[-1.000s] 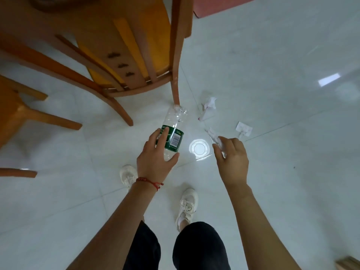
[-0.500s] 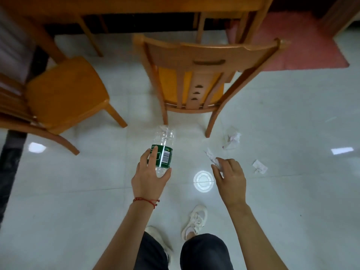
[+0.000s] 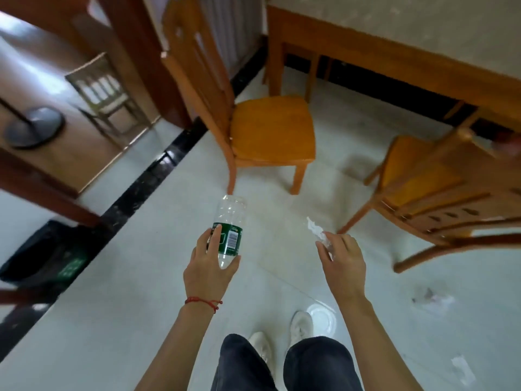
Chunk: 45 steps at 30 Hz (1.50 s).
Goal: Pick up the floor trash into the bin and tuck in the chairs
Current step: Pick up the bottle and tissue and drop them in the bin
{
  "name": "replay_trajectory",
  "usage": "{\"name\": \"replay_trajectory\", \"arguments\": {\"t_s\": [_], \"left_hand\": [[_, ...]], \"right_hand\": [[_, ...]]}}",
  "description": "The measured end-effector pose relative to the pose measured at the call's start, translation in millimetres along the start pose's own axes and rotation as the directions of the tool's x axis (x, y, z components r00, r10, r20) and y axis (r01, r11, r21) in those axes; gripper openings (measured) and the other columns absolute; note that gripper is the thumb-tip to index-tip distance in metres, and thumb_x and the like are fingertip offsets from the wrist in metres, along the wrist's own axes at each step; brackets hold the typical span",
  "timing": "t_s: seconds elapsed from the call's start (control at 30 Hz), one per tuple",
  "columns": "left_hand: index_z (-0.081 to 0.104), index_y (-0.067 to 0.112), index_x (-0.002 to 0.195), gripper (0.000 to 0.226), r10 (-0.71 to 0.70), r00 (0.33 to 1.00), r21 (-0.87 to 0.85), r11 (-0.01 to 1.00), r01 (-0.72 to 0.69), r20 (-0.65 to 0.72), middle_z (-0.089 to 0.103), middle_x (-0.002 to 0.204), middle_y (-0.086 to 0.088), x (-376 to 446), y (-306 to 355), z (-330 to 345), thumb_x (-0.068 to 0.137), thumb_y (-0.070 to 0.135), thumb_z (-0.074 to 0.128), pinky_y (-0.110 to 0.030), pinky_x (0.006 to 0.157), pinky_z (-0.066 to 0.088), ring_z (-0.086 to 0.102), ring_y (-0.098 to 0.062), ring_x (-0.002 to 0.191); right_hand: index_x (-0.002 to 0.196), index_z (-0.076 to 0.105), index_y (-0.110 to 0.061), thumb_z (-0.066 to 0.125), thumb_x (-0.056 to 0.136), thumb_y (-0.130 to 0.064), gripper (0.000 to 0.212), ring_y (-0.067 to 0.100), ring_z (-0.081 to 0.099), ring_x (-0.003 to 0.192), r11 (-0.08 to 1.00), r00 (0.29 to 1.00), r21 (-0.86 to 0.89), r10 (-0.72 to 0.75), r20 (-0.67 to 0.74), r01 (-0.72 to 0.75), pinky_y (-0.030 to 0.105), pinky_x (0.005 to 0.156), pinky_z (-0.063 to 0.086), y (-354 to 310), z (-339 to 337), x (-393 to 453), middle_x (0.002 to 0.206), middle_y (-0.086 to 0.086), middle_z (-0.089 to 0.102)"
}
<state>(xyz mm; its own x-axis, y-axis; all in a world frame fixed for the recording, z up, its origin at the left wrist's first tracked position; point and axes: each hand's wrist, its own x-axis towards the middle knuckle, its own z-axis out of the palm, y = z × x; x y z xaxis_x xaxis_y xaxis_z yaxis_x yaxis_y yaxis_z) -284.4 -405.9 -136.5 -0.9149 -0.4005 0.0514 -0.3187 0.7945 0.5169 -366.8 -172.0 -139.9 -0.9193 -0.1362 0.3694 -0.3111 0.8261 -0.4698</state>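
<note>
Your left hand (image 3: 210,273) has its fingers wrapped round the clear bottle (image 3: 229,231) with the green label, held above the floor, and your right hand (image 3: 342,263) pinches a crumpled scrap of paper (image 3: 315,230) at its fingertips, so both loads are ready for the black bin (image 3: 46,255) by the dark floor strip at your left. Carry them right over the bin's mouth before letting go, the light paper especially, since it will likely drift. Come back afterwards for the two scraps (image 3: 434,301) on the floor at your right and the two chairs (image 3: 262,131) standing clear of the counter (image 3: 394,55)
</note>
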Motion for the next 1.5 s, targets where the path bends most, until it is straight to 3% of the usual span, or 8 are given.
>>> {"name": "replay_trajectory", "arguments": {"t_s": [0.13, 0.3, 0.47, 0.73, 0.93, 1.07, 1.23, 1.5], "left_hand": [[0.050, 0.008, 0.128, 0.075, -0.211, 0.971, 0.002, 0.977, 0.212, -0.113, 0.055, 0.125, -0.014, -8.8, -52.6, -36.2, 0.064, 0.027, 0.083, -0.041, 0.067, 0.055, 0.060, -0.032, 0.098], [0.047, 0.010, 0.132, 0.073, -0.414, 0.869, -0.035, 0.906, 0.421, -0.269, 0.052, 0.129, -0.012, -13.7, -96.8, -73.9, 0.068, 0.028, 0.080, -0.041, 0.067, 0.054, 0.057, -0.031, 0.104], [0.048, 0.007, 0.130, 0.074, -0.526, 0.765, -0.055, 0.835, 0.547, -0.372, 0.054, 0.125, -0.015, -10.1, -136.3, -105.5, 0.067, 0.027, 0.081, -0.043, 0.064, 0.056, 0.059, -0.032, 0.101], [0.050, 0.004, 0.127, 0.075, -0.651, 0.573, -0.098, 0.699, 0.709, -0.499, 0.056, 0.122, -0.017, -18.1, -185.8, -155.5, 0.064, 0.025, 0.084, -0.044, 0.059, 0.056, 0.062, -0.035, 0.096], [0.052, 0.004, 0.125, 0.075, -0.686, 0.481, -0.124, 0.634, 0.763, -0.546, 0.058, 0.119, -0.017, -17.4, -257.5, -196.5, 0.061, 0.022, 0.085, -0.043, 0.055, 0.054, 0.062, -0.034, 0.093], [0.052, 0.005, 0.126, 0.075, -0.697, 0.463, -0.135, 0.620, 0.773, -0.548, 0.058, 0.119, -0.016, -13.4, -327.9, -230.3, 0.060, 0.022, 0.086, -0.043, 0.056, 0.054, 0.063, -0.034, 0.092], [0.052, 0.005, 0.125, 0.075, -0.706, 0.492, -0.116, 0.623, 0.774, -0.510, 0.059, 0.118, -0.017, -7.0, -412.6, -279.6, 0.060, 0.023, 0.086, -0.042, 0.055, 0.054, 0.064, -0.033, 0.090], [0.054, 0.006, 0.124, 0.075, -0.738, 0.518, -0.089, 0.606, 0.790, -0.434, 0.059, 0.120, -0.017, 25.2, -512.6, -320.1, 0.059, 0.024, 0.086, -0.044, 0.052, 0.055, 0.064, -0.034, 0.090]], "right_hand": [[0.088, 0.067, -0.001, 0.077, 0.071, -0.006, 0.021, 0.027, 0.056, 0.059, 0.979, 0.977, 0.082, -0.195, 0.091, 0.188, 0.032, 0.051, 0.049, -61.3, 36.6, 30.5, 0.071, 0.011, 0.061], [0.089, 0.067, -0.003, 0.079, 0.069, -0.006, 0.023, 0.027, 0.056, 0.062, 0.923, 0.905, 0.171, -0.375, 0.200, 0.345, 0.029, 0.054, 0.044, -137.1, 82.2, 66.3, 0.072, 0.010, 0.061], [0.093, 0.068, -0.003, 0.076, 0.074, -0.010, 0.023, 0.024, 0.057, 0.066, 0.853, 0.824, 0.299, -0.504, 0.258, 0.428, 0.023, 0.059, 0.039, -204.3, 127.2, 96.0, 0.076, 0.010, 0.064], [0.093, 0.068, -0.002, 0.059, 0.081, -0.023, 0.025, 0.022, 0.056, 0.065, 0.634, 0.603, 0.545, -0.751, 0.268, 0.548, 0.021, 0.057, 0.042, -306.0, 189.8, 114.8, 0.077, 0.009, 0.063], [0.093, 0.067, 0.000, 0.074, 0.074, -0.009, 0.023, 0.021, 0.056, 0.063, 0.569, 0.508, 0.614, -0.809, 0.298, 0.547, 0.028, 0.051, 0.052, -391.9, 252.0, 100.5, 0.076, 0.012, 0.063], [0.094, 0.067, 0.000, 0.075, 0.073, -0.008, 0.024, 0.020, 0.057, 0.064, 0.568, 0.495, 0.620, -0.811, 0.312, 0.540, 0.026, 0.054, 0.052, -460.3, 298.7, 84.3, 0.077, 0.012, 0.063], [0.094, 0.067, -0.001, 0.075, 0.073, -0.007, 0.023, 0.019, 0.054, 0.064, 0.597, 0.488, 0.623, -0.793, 0.365, 0.505, 0.029, 0.051, 0.051, -548.1, 344.9, 66.0, 0.077, 0.011, 0.062], [0.096, 0.067, -0.001, 0.074, 0.074, -0.008, 0.024, 0.011, 0.046, 0.067, 0.621, 0.485, 0.613, -0.778, 0.401, 0.489, 0.010, 0.057, 0.033, -644.9, 408.2, 59.1, 0.077, 0.010, 0.061]]}}
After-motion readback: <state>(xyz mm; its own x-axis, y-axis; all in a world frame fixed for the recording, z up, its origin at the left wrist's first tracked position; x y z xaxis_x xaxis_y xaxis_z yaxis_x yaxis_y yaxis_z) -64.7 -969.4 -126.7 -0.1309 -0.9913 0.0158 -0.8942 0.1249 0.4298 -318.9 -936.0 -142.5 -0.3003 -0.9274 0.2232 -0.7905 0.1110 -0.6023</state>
